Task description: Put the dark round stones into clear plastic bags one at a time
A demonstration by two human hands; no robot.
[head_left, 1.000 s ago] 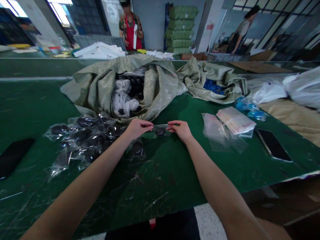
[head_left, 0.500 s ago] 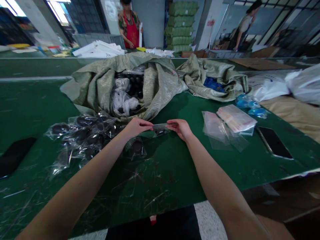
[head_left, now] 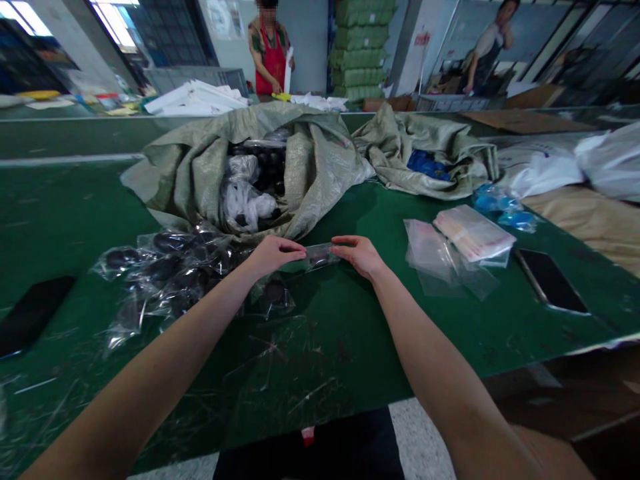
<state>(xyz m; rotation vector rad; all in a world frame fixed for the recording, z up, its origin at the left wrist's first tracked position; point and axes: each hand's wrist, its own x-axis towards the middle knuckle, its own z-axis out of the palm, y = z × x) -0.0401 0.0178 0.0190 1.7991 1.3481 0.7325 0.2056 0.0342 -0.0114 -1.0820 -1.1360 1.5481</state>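
Observation:
Both my hands pinch a small clear plastic bag (head_left: 320,255) with a dark item inside, held just above the green table (head_left: 350,320). My left hand (head_left: 273,255) grips its left end with closed fingers. My right hand (head_left: 361,255) holds the right end between thumb and fingers. A heap of clear bags holding black round items (head_left: 170,270) lies to the left of my left hand. Behind my hands an open woven sack (head_left: 305,173) shows more black items and white plastic.
A stack of empty clear bags (head_left: 463,243) lies to the right, a phone (head_left: 553,281) beyond it, another phone (head_left: 33,315) at far left. A second sack with blue items (head_left: 425,160) sits at back right. Two people stand far behind the tables.
My hands and the small bag have stayed nearly in place, shifting slightly; the bag's top edge now looks flatter between my fingers. The view tilted down a little.

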